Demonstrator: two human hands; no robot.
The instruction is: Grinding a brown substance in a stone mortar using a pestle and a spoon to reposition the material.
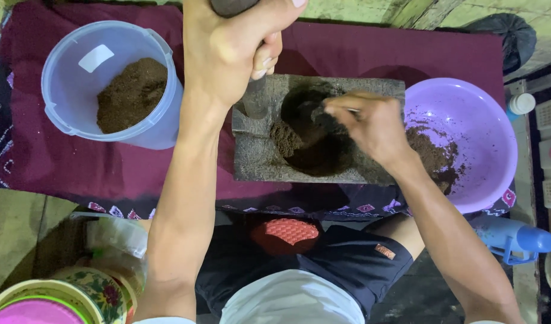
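Observation:
My left hand (227, 48) is clenched around a dark stone pestle (254, 99) held upright over the left edge of a grey stone mortar (257, 156). The mortar's round hollow holds dark brown ground powder (287, 141). My right hand (371, 123) reaches into the hollow from the right, fingers pinched on a clump of the brown powder. Both forearms stretch up from the bottom of the view.
A clear plastic bucket (65, 102) with brown powder stands at the left on a maroon cloth (65, 168). A purple bowl (479, 120) with powder residue sits right of the mortar. A blue bottle (515, 239) lies lower right; patterned bowls (77, 294) lower left.

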